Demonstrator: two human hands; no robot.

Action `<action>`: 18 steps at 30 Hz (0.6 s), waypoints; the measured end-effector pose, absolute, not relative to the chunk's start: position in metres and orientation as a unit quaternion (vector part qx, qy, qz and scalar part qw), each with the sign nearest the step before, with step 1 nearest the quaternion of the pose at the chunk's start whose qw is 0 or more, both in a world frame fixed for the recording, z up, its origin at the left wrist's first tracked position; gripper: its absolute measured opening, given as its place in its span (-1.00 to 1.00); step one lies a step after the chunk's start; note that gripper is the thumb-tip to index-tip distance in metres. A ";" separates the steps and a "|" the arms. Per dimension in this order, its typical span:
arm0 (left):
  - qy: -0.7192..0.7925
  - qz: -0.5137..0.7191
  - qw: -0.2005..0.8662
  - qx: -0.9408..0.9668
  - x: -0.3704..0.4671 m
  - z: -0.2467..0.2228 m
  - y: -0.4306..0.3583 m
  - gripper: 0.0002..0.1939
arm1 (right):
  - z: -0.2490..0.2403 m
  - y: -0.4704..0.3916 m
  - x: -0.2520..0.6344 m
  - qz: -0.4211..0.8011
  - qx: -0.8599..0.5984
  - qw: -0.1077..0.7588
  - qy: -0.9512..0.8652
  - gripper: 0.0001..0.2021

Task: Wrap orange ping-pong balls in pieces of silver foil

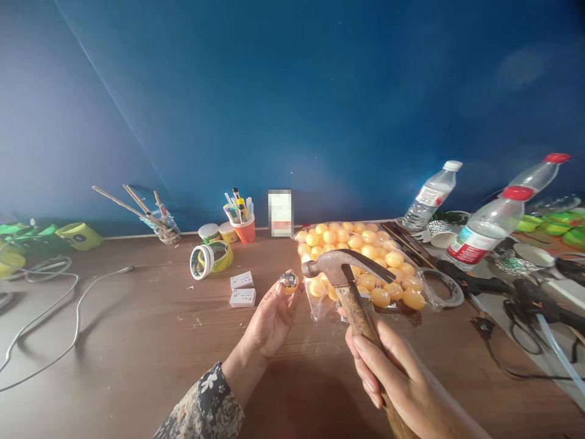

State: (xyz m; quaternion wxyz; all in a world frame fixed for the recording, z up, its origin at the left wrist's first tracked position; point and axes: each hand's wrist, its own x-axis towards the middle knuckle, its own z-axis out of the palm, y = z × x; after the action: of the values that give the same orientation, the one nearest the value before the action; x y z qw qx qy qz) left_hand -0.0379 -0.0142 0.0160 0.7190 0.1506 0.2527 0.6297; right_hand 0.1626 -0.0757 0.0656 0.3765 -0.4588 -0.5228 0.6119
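Note:
My left hand (273,320) holds a small shiny metallic ball (289,281) between thumb and fingers, raised above the brown table. Wrapped round the wooden handle of a claw hammer (338,268) is my right hand (384,356). The rusty hammer head points up and left, just right of the ball and apart from it. Behind the hammer lies a clear bag of orange balls (329,235), partly hidden by it. Two small white boxes (242,297) rest left of my left hand.
An orange cup of pens (245,230) stands at the back, beside small tubs (209,233) and a tipped tub (202,262). White cables (77,305) cross the left side. Bottles (487,228), a tape roll (442,288) and black tools (470,277) crowd the right.

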 end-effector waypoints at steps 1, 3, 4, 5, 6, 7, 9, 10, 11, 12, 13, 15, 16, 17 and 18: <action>0.248 0.632 0.716 0.160 -0.037 0.014 -0.014 -0.77 | 0.065 -0.076 0.162 0.611 -0.458 0.376 -0.526 -0.57; 0.240 0.638 0.711 0.175 -0.037 0.012 -0.014 -0.80 | 0.063 -0.077 0.160 0.608 -0.455 0.375 -0.532 -0.56; 0.236 0.639 0.710 0.180 -0.036 0.011 -0.013 -0.81 | 0.062 -0.078 0.158 0.609 -0.453 0.373 -0.534 -0.55; 0.236 0.640 0.709 0.181 -0.036 0.010 -0.013 -0.82 | 0.061 -0.078 0.157 0.611 -0.451 0.370 -0.536 -0.54; 0.237 0.640 0.708 0.181 -0.036 0.010 -0.013 -0.83 | 0.060 -0.077 0.155 0.613 -0.449 0.366 -0.537 -0.54; 0.238 0.640 0.708 0.179 -0.036 0.010 -0.012 -0.84 | 0.060 -0.077 0.154 0.616 -0.448 0.363 -0.536 -0.54; 0.243 0.641 0.707 0.171 -0.036 0.012 -0.013 -0.86 | 0.059 -0.077 0.153 0.628 -0.446 0.362 -0.525 -0.53; 0.247 0.642 0.707 0.165 -0.035 0.013 -0.013 -0.86 | 0.059 -0.076 0.153 0.635 -0.443 0.365 -0.517 -0.52; 0.250 0.643 0.706 0.157 -0.035 0.014 -0.014 -0.85 | 0.059 -0.076 0.153 0.641 -0.439 0.369 -0.510 -0.51; 0.254 0.644 0.706 0.150 -0.034 0.016 -0.014 -0.84 | 0.060 -0.076 0.154 0.646 -0.435 0.372 -0.504 -0.50; 0.258 0.644 0.706 0.145 -0.034 0.017 -0.015 -0.82 | 0.060 -0.076 0.154 0.647 -0.433 0.373 -0.504 -0.50; 0.260 0.641 0.709 0.141 -0.033 0.019 -0.015 -0.80 | 0.061 -0.075 0.155 0.643 -0.433 0.369 -0.512 -0.52; 0.258 0.640 0.710 0.142 -0.033 0.020 -0.016 -0.79 | 0.061 -0.075 0.155 0.641 -0.434 0.366 -0.516 -0.53; 0.255 0.640 0.711 0.144 -0.033 0.020 -0.016 -0.79 | 0.061 -0.075 0.155 0.641 -0.435 0.362 -0.518 -0.53; 0.253 0.640 0.711 0.146 -0.033 0.020 -0.016 -0.79 | 0.062 -0.075 0.155 0.643 -0.435 0.361 -0.517 -0.54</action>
State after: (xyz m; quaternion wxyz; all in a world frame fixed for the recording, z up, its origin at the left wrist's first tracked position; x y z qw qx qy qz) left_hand -0.0332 -0.0159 0.0200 0.7111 0.1465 0.2525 0.6396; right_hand 0.1549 -0.0748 0.0615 0.3605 -0.4351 -0.5167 0.6433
